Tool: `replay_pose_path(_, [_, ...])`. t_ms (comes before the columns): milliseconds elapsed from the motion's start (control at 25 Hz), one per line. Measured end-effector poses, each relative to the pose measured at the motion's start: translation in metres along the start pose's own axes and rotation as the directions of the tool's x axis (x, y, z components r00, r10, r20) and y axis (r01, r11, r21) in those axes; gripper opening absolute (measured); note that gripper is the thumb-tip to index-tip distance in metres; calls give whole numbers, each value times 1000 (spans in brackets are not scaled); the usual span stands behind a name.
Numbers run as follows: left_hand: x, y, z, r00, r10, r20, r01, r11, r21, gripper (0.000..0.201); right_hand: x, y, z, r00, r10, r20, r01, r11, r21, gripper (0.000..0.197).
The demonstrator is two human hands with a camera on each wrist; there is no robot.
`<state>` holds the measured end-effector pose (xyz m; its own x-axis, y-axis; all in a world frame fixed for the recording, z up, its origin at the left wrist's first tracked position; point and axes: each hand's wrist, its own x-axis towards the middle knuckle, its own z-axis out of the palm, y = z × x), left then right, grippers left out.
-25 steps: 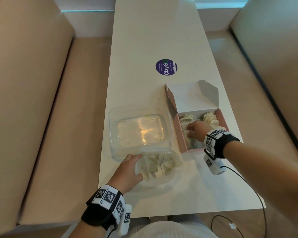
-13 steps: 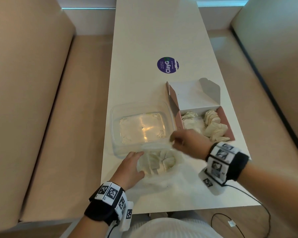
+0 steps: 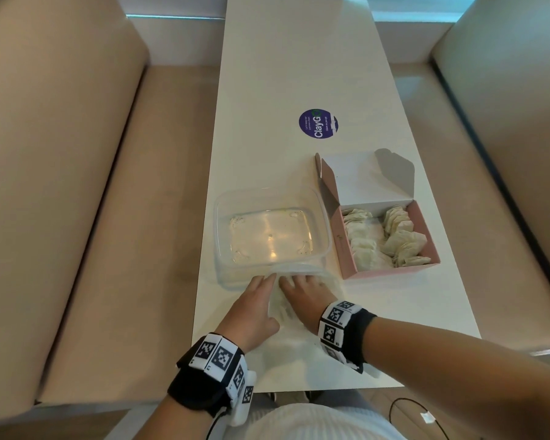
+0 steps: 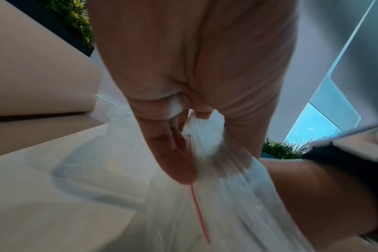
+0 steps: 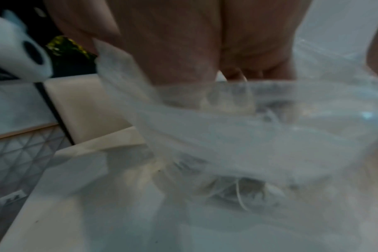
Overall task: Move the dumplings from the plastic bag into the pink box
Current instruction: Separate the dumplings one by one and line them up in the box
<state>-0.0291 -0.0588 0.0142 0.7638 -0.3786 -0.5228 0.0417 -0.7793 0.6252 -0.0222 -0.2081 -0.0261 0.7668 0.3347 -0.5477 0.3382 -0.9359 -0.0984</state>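
Both hands met at the near edge of a long white table (image 3: 267,90), and much of what they did was hard to see. The right hand (image 3: 302,293) was pushed inside the clear plastic bag (image 3: 299,344), so its fingers were veiled by crinkled film; the right wrist view was blurred, and whether those fingers closed on anything could not be told. Pale dumplings in the bag (image 5: 237,191) showed only as soft cream shapes through the plastic, their number unclear.

The left hand (image 3: 254,309) lay just beside the right, at the bag's left side. In the left wrist view its thumb and fingers (image 4: 173,162) pinched the bag's mouth beside a thin red seal strip (image 4: 197,211), holding the opening. The bag itself lay on the table directly under and between the two hands, its far edge touching a clear plastic tub (image 3: 267,230).

To the right of the tub stood the pink box (image 3: 346,255), well apart from both hands, its white lid folded back. Dumplings in the box (image 3: 394,236) were cream coloured, pleated and packed in two rough rows. A round purple sticker (image 3: 318,123) marked the table beyond.
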Motion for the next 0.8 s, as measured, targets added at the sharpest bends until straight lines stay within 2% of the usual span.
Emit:
replay_pose_path(80, [0,0,-4,1000,2,-10,-2,1000,5,80,1,-4,5,971,-216,-103,211,976,-60,49])
replay_pose_path(160, [-1,-1,-7,1000,3,-13,-3,1000,6,79,4,-3,10,920,-384,-81,378,923,-77,42])
replay_pose_path(200, [-2,-1,-8,1000,-1,-11,1,1000,7,79,5,-2,10,916,-398,-44,395,917,-59,37])
replay_pose_path(360, [-6,-10,-13,999,-34,-20,34,999,1,83,4,9,6,948,-292,126,304,948,-94,35])
replay_pose_path(480, [-10,-11,-14,999,-36,-5,36,999,-1,82,0,16,-3,974,-200,102,210,973,-95,31])
replay_pose_path(560, [-13,-7,-12,1000,-28,-4,28,1000,3,82,-1,15,-6,989,-147,30,147,989,-2,31])
replay_pose_path(600, [-13,-5,-12,1000,-21,-10,21,1000,1,81,-1,13,-6,993,-117,-29,119,990,81,34])
replay_pose_path(680, [-14,1,-12,1000,9,-23,-10,1000,-12,79,2,6,1,997,-33,-72,47,976,213,60])
replay_pose_path(760, [-15,7,-12,999,43,-27,-43,999,-21,76,7,-1,9,998,67,-2,-65,964,257,85])
replay_pose_path(800, [-16,9,-12,998,48,-28,-48,999,-20,76,9,-5,12,993,107,46,-115,961,250,87])
